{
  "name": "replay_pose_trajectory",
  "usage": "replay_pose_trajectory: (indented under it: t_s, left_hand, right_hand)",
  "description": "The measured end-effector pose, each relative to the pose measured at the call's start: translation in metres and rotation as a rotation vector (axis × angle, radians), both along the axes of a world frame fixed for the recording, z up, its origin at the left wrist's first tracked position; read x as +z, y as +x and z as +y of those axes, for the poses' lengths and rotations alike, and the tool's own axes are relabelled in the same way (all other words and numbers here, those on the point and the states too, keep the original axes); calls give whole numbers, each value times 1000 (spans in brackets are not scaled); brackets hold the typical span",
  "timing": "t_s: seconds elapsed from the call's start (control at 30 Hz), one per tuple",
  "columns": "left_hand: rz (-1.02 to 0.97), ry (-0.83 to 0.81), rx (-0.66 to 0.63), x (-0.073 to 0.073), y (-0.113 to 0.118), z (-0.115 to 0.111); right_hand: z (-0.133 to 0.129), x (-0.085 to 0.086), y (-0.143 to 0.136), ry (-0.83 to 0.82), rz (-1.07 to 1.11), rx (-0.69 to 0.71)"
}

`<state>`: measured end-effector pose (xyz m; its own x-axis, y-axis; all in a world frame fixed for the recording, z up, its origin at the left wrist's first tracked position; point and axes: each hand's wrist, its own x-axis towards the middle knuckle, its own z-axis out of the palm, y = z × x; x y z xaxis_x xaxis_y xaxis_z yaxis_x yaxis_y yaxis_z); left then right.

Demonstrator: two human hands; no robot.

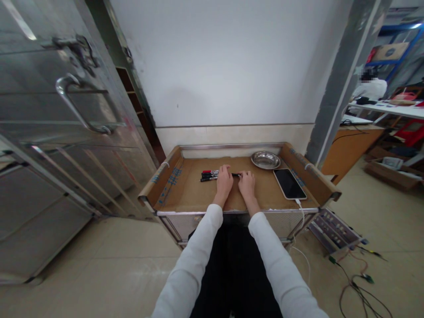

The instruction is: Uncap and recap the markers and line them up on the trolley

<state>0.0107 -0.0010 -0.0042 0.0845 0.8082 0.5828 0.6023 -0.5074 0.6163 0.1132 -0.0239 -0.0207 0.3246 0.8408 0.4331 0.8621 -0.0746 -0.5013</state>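
Several markers (208,176), one with a red end and the others dark, lie side by side on the cardboard-covered tray top (192,194). My left hand (225,180) rests over their right ends, its fingers bent down around them. Just to the right, my right hand (247,182) has its fingertips closed at a thin dark pen end (236,175) that shows between the two hands. How far the markers reach under my left hand is hidden.
A round metal dish (265,160) stands at the back right of the tray, with a white-edged phone (289,183) and its cable in front. Raised cardboard sides border the tray. A person (371,88) sits far right.
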Motion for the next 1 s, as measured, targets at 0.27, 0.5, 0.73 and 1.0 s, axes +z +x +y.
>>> replay_pose_trajectory:
  t_s: [0.27, 0.5, 0.73, 1.0]
  left_hand:
    - [-54, 4, -113, -16, -3, -1]
    - [-111, 103, -197, -10, -5, -1]
    - [-261, 164, -67, -2, -8, -5]
    - [-323, 119, 115, 8, -15, -13]
  right_hand:
    - [12, -13, 6, 237, 215, 135]
    - [17, -20, 4, 250, 261, 336]
    - [14, -20, 4, 152, 66, 255]
    - [9, -13, 5, 31, -21, 156]
